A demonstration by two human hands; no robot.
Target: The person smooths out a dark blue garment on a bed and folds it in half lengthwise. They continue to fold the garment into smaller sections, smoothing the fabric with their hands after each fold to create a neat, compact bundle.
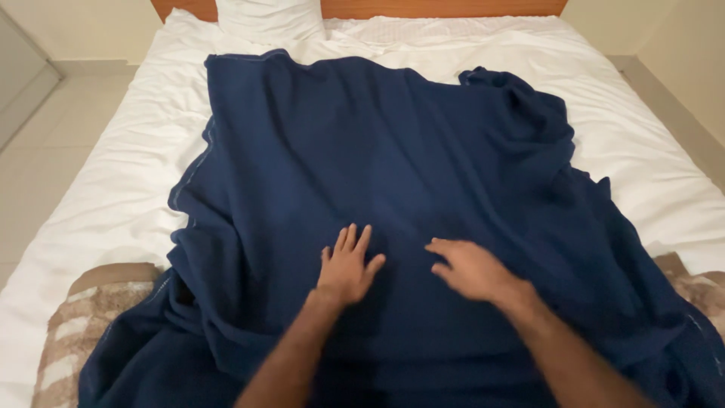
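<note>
Fingers [355, 240] of two hands spread flat, holding nothing — one navy blanket [362, 166], one pillow [268, 17]

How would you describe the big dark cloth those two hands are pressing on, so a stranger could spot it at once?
Start at the bed with its white sheet and wooden headboard. Spread down its middle lies a navy blue blanket, with the left hand and right hand flat on it. It is the only dark, plain cloth there; the runner under its near end is beige and patterned.
</note>
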